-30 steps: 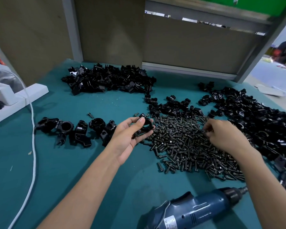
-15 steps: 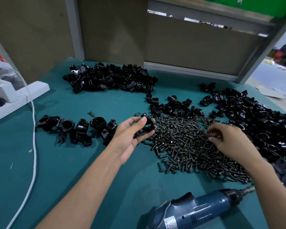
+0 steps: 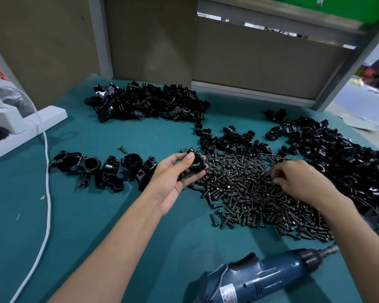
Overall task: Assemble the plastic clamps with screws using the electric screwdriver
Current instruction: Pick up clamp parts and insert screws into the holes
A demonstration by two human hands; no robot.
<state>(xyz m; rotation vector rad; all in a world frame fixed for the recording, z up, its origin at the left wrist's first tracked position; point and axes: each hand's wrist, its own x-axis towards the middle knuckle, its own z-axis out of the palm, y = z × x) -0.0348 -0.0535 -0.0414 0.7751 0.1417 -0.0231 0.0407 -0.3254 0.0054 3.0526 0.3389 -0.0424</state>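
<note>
My left hand (image 3: 173, 178) grips a black plastic clamp (image 3: 195, 166) with a round bore, held just left of a big heap of dark screws (image 3: 249, 193) on the teal table (image 3: 96, 215). My right hand (image 3: 300, 180) rests on the right side of that heap, fingertips curled down into the screws; whether one is pinched is hidden. The blue electric screwdriver (image 3: 260, 276) lies on the table at the bottom, its bit pointing right, untouched.
Several assembled clamps (image 3: 103, 169) sit in a row left of my left hand. Piles of black clamp parts lie at the back (image 3: 144, 103) and the right (image 3: 337, 154). A white cord (image 3: 47, 171) runs down the left from a white unit (image 3: 20, 127). One loose screw (image 3: 122, 149) lies apart.
My right hand has drifted slightly right and toward me over the screw heap, its fingers working in the screws. My left hand keeps the clamp in the same place.
</note>
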